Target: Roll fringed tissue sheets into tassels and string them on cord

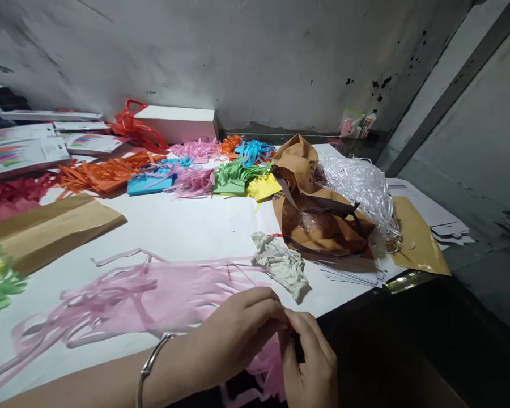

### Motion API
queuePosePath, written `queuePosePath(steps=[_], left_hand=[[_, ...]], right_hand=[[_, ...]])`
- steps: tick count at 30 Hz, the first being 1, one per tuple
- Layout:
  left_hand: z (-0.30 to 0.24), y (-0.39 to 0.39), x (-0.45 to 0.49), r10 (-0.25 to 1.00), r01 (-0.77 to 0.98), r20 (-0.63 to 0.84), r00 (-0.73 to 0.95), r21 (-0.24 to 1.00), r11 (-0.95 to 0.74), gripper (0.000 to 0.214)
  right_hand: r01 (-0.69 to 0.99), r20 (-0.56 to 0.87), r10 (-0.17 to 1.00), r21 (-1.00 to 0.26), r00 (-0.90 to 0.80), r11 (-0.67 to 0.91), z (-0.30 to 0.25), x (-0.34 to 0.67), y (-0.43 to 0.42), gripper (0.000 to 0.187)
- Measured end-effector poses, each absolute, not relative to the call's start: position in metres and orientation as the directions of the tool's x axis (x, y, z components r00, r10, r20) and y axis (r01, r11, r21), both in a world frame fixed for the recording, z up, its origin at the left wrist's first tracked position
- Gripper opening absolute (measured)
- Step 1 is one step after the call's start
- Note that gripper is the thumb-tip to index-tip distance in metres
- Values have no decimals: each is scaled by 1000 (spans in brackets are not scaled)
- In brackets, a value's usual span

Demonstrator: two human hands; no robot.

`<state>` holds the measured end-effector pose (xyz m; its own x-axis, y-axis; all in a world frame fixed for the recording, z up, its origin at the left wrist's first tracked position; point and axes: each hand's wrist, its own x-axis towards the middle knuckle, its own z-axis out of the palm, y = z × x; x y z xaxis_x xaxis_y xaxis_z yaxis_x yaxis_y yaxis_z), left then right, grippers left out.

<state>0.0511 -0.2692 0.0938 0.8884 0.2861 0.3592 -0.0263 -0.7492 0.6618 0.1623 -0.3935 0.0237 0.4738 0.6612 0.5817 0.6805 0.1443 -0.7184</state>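
A long pink fringed paper tassel (127,300) lies across the white table (187,226) in front of me. My left hand (238,331), with a metal bangle on the wrist, is closed in a pinch on the tassel's near end at the table edge. My right hand (310,365) meets it fingertip to fingertip, also pinched on the pink paper, part of which hangs below the hands (266,368). A crumpled pale cloth or paper wad (283,263) lies just beyond the hands.
Fringed paper pieces in orange (102,173), blue (153,178), pink, green (233,175) and yellow lie at the back. A brown paper bag (314,209), white shredded strips (361,190), a brown envelope (46,229), a white box (178,122) and paper packs stand around. Dark floor lies right.
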Motion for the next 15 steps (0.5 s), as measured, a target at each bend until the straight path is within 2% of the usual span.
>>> queuePosePath(steps=[2, 4, 8, 10, 12, 15], left_hand=[[92, -269, 56, 256, 0, 375, 891, 564, -826, 23], [92, -269, 63, 242, 18, 339, 909, 548, -836, 22], [94, -259, 81, 302, 82, 161, 940, 752, -655, 17], [97, -244, 95, 309, 97, 108, 945, 809, -580, 18], [97, -221, 114, 313, 79, 160, 936, 771, -632, 21], [91, -175, 151, 326, 142, 233, 916, 572, -808, 23]], right_hand=[[617, 522, 720, -770, 458, 166, 25, 166, -389, 21], [550, 452, 739, -824, 499, 133, 23, 168, -387, 22], [396, 263, 730, -918, 631, -12, 12, 174, -388, 35], [362, 223, 716, -931, 661, -45, 5, 180, -388, 41], [335, 208, 692, -941, 691, -52, -1, 186, -386, 42], [298, 195, 680, -954, 707, -35, -5, 193, -380, 43]])
